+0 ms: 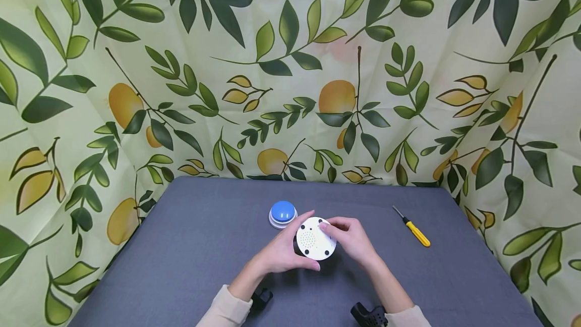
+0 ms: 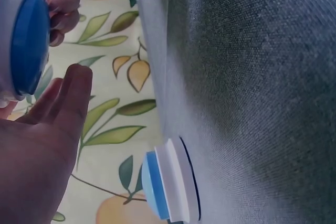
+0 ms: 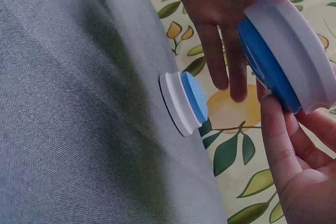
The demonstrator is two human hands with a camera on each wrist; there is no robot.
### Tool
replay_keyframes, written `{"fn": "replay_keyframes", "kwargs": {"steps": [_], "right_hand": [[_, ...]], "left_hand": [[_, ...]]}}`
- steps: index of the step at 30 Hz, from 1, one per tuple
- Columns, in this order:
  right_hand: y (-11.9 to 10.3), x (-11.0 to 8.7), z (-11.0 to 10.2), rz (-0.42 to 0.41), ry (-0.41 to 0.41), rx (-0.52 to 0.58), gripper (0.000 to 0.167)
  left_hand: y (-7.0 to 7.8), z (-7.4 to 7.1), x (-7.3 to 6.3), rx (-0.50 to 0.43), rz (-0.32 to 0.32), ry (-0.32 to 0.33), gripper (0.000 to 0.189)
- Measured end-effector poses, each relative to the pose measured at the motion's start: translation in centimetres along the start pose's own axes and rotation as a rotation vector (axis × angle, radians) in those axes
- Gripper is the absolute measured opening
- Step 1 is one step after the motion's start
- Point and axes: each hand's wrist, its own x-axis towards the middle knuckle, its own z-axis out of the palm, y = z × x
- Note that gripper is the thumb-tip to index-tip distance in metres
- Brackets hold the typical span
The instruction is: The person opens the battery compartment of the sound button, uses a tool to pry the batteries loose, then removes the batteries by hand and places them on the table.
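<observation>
A round push button (image 1: 316, 238) is held up over the table, its white underside with small holes and dark feet facing the head camera. Its blue dome (image 2: 31, 43) shows in the left wrist view. My right hand (image 1: 353, 238) pinches it, thumb on the underside and fingers (image 3: 278, 140) against the dome side. Around its left side is my left hand (image 1: 283, 251), thumb near the lower edge and fingers extended fairly straight beyond it. A second blue-and-white push button (image 1: 283, 213) sits dome up on the table, just beyond my left hand.
A screwdriver (image 1: 414, 228) with a yellow handle lies to the right on the grey cloth-covered table (image 1: 204, 236). Leaf-and-fruit patterned fabric (image 1: 290, 90) hangs behind and at both sides. Black wrist mounts (image 1: 369, 314) sit at both forearms.
</observation>
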Motion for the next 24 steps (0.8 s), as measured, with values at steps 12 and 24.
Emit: {"fn": "replay_keyframes", "kwargs": {"steps": [12, 24], "right_hand": [[-0.5, 0.1, -0.1, -0.031, 0.011, -0.024, 0.028], [-1.6, -0.1, -0.1, -0.129, 0.178, -0.101, 0.027]], "left_hand": [[0.1, 0.6, 0.8, -0.045, -0.006, 0.091, 0.104], [0.3, 0.8, 1.7, -0.069, 0.008, 0.217, 0.103]]}}
